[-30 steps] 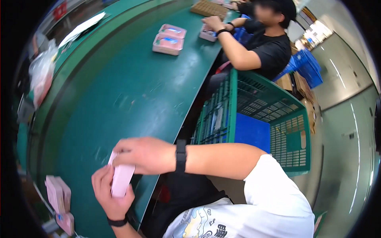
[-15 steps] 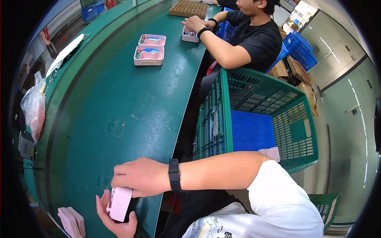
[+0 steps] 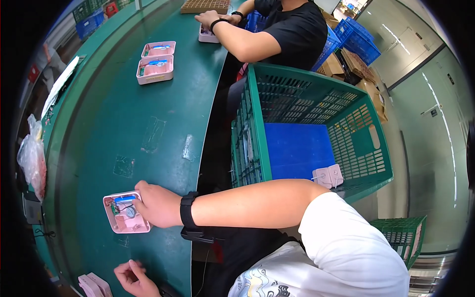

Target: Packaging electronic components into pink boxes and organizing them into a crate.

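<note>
With its open side up, a pink plastic case half [image 3: 130, 227] sits on the green tabletop [image 3: 163, 163]. A blue cylindrical battery [image 3: 124, 199], a small green circuit board [image 3: 115, 208], a round grey part [image 3: 130, 212] and thin wires show inside it. My right hand [image 3: 161, 205] grips the case at its right wall, fingers closed over the rim. Nearer me, my left hand [image 3: 136, 280] hovers apart from the case with loosely curled fingers, nothing visible in it. Closed pink cases [image 3: 95, 285] stand just left of it.
Farther up the table lie open pink case halves [image 3: 156, 76] with blue parts. A co-worker [image 3: 292, 34] handles another pink case beside a brown divided tray [image 3: 205, 6]. On my right, a green crate [image 3: 257, 123] with a blue bottom holds pink pieces [image 3: 328, 175].
The case has been turned open side up and set farther from me, in my right hand. My left hand has let go of it and drawn back. The whole view has shifted.
</note>
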`<action>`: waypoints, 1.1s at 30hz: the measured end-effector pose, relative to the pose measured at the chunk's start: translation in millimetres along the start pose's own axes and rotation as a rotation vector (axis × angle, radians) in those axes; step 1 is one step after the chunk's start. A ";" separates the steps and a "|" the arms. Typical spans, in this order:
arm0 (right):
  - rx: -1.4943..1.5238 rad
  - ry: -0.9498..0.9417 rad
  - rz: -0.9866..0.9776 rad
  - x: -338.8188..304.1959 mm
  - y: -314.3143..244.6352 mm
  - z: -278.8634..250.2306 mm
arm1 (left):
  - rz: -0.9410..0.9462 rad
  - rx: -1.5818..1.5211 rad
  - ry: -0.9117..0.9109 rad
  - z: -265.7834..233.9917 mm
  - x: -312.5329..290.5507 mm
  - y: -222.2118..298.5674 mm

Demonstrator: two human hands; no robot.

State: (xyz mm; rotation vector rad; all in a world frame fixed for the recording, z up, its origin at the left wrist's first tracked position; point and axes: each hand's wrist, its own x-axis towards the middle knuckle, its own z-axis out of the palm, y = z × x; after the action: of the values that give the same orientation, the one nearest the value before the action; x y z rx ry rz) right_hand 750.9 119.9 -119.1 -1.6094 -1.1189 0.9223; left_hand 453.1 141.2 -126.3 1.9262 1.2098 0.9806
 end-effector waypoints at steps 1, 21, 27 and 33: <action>-0.008 0.024 -0.002 2.3 3.2 -2.0 | -0.020 0.030 -0.054 -4.6 -0.6 -8.7; 0.628 0.590 0.329 29.5 -24.5 -57.6 | -0.055 0.046 -0.118 5.2 0.1 -0.5; 0.492 0.764 0.276 46.5 -11.6 -60.0 | -0.020 0.059 -0.138 1.8 1.4 6.8; 0.691 0.633 0.190 45.2 0.1 -56.1 | -0.147 0.025 -0.195 -14.2 0.7 7.5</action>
State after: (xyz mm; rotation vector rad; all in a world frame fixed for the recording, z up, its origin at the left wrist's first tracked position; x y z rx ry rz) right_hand 816.2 147.7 -106.6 -1.2797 -0.1702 0.7210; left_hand 444.5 141.0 -112.8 1.8735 1.2348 0.6880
